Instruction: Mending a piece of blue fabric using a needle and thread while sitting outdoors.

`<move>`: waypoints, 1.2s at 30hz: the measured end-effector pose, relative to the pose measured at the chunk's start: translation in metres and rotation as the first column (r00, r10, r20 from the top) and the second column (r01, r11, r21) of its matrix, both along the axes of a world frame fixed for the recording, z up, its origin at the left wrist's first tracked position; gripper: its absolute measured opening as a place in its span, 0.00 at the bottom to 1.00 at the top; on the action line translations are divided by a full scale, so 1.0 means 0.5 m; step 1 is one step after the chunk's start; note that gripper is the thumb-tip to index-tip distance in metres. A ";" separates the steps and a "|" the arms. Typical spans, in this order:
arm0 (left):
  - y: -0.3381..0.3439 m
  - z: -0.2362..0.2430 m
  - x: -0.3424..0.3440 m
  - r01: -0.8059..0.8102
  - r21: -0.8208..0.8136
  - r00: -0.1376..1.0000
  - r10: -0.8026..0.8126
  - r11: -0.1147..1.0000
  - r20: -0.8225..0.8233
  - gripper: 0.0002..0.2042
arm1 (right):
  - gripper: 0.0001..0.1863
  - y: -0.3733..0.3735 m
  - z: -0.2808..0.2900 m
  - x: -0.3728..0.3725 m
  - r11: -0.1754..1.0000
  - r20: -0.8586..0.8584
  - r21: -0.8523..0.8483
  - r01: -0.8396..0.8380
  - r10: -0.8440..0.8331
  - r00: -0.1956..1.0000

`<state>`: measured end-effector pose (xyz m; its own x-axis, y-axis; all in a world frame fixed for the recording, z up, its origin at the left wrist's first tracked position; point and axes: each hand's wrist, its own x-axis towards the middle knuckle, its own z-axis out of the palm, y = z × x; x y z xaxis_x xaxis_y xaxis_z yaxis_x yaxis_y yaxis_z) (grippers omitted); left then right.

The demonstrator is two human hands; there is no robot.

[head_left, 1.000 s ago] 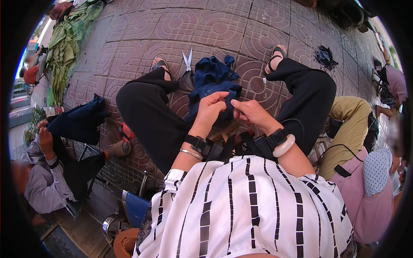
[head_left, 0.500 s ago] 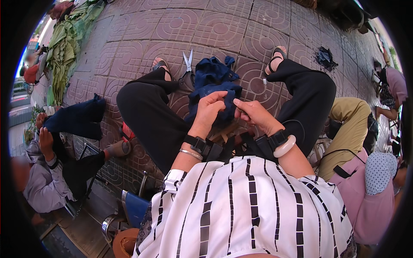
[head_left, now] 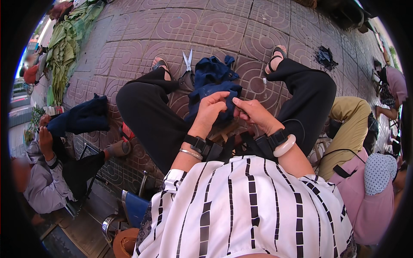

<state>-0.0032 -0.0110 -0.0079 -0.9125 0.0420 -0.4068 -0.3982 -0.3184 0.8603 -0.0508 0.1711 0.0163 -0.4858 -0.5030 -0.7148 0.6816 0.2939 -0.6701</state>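
Note:
Dark blue cloth (head_left: 214,89) lies bunched between my knees, its near part running under both hands. My left hand (head_left: 209,111) is closed at the cloth's near edge, thumb pressed toward the bent forefinger, with the cloth gripped. Close beside it, my right hand (head_left: 254,114) is closed in a pinch; something small and dark shows between its fingers, too small to name. The two sets of fingertips are a short gap apart. Scissors (head_left: 187,65) with spread bright blades and dark handles lie on the paving, left of the cloth and near my left foot.
At left, another person holds dark blue cloth (head_left: 81,115). Someone in pink with tan trousers (head_left: 349,116) sits close at right. A crumpled black piece (head_left: 326,58) lies on the tiles. Green leaves (head_left: 64,47) are heaped at far left. A blue chair (head_left: 133,208) stands behind my left side.
My hands hold nearly the same pose, with only a slight shift of the fingers. The person at left has moved their blue cloth, which now hangs a little differently.

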 end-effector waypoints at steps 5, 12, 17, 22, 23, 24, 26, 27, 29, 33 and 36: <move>0.002 -0.003 0.000 0.019 -0.008 1.000 -0.019 1.000 -0.009 0.18 | 0.26 -0.002 0.000 0.001 1.000 -0.012 -0.002 -0.005 0.005 1.000; 0.003 -0.006 0.001 0.003 0.004 1.000 -0.003 1.000 0.002 0.18 | 0.25 0.000 -0.004 0.004 1.000 -0.027 0.003 0.016 -0.016 1.000; 0.003 0.005 0.000 -0.014 -0.001 1.000 0.014 1.000 -0.001 0.18 | 0.25 0.004 -0.010 0.005 1.000 -0.045 -0.013 0.024 -0.025 0.999; 0.001 0.011 -0.001 -0.026 -0.004 1.000 0.026 1.000 -0.012 0.19 | 0.26 0.006 0.000 0.004 0.999 -0.007 0.005 0.034 -0.034 0.999; 0.001 0.012 -0.001 -0.028 0.002 1.000 0.028 1.000 -0.013 0.18 | 0.26 0.007 0.001 0.004 0.999 -0.008 0.005 0.034 -0.034 0.999; 0.001 0.013 -0.001 -0.029 0.008 0.999 0.030 1.000 -0.015 0.18 | 0.26 0.007 0.002 0.004 0.999 -0.005 0.001 0.045 -0.045 0.999; 0.002 0.018 -0.001 -0.027 0.012 1.000 0.027 1.000 -0.014 0.18 | 0.26 0.007 0.004 0.004 0.998 -0.001 -0.002 0.056 -0.056 0.998; 0.002 0.019 -0.002 -0.024 0.018 1.000 0.024 1.000 -0.013 0.18 | 0.26 0.007 0.005 0.003 0.998 0.001 0.001 0.061 -0.061 0.998; 0.001 0.017 -0.002 -0.025 0.020 1.000 0.026 0.999 -0.013 0.18 | 0.26 0.006 0.005 0.003 0.998 0.003 0.002 0.065 -0.065 0.998; 0.000 0.005 0.000 -0.019 0.020 1.000 0.019 1.000 -0.017 0.18 | 0.25 0.006 0.001 0.001 0.997 0.006 -0.027 0.069 -0.069 0.998; 0.000 0.004 -0.001 -0.004 0.026 1.000 0.005 1.000 -0.012 0.18 | 0.24 0.005 -0.001 -0.001 0.997 0.011 -0.036 0.070 -0.069 0.998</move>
<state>-0.0036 -0.0111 -0.0060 -0.9177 0.0482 -0.3944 -0.3862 -0.3420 0.8567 -0.0510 0.1736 0.0160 -0.5134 -0.4938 -0.7018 0.7064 0.2212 -0.6724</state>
